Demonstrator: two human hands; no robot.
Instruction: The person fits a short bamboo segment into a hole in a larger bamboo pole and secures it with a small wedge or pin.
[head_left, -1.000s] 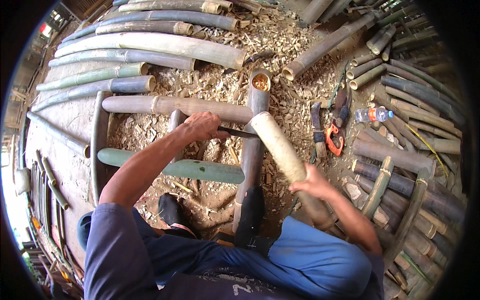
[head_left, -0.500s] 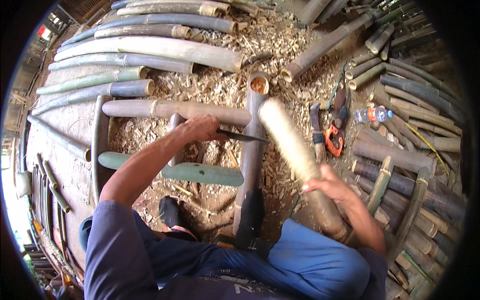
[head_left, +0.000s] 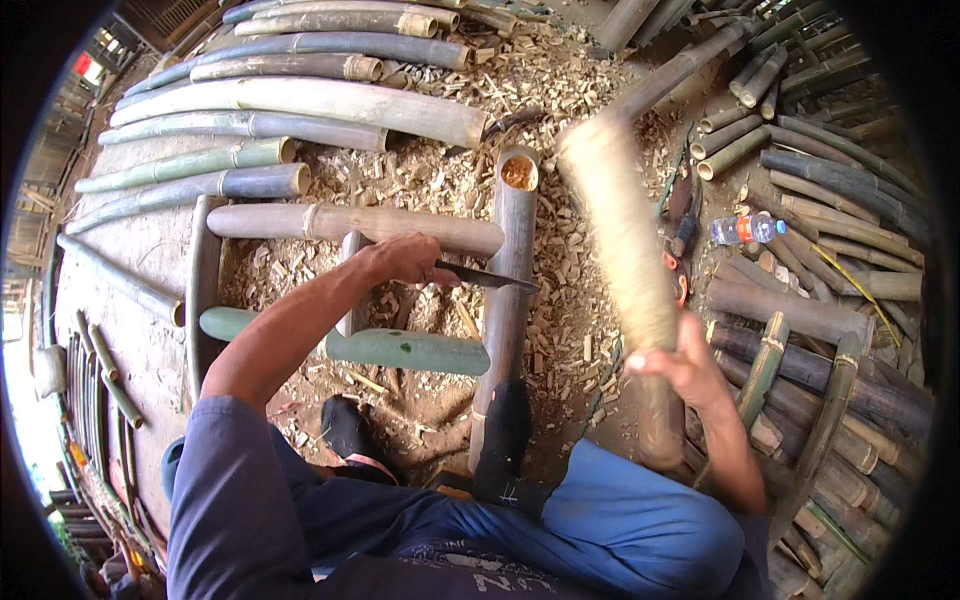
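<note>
Gripping the knife (head_left: 492,278) in the left hand (head_left: 405,258), wrapped tight round its near end; pointing it just past three o'clock from those fingers (head_left: 430,270), over the post (head_left: 516,222). Clutching the blurred club (head_left: 632,255) in the right hand (head_left: 688,368), up to eleven o'clock from its fingers, down to six. Seeing, off the knife, the brown pole (head_left: 390,226) at ten, the green pole (head_left: 420,350) at eight, then chips (head_left: 558,262) all around.

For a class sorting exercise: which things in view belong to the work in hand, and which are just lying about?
In use:
knife, in the left hand, its blade across the bamboo post
club, in the right hand
green crosspiece and brown crosspiece, against the post

Apparently lying about:
water bottle
wood chips
bamboo poles at upper left
</note>
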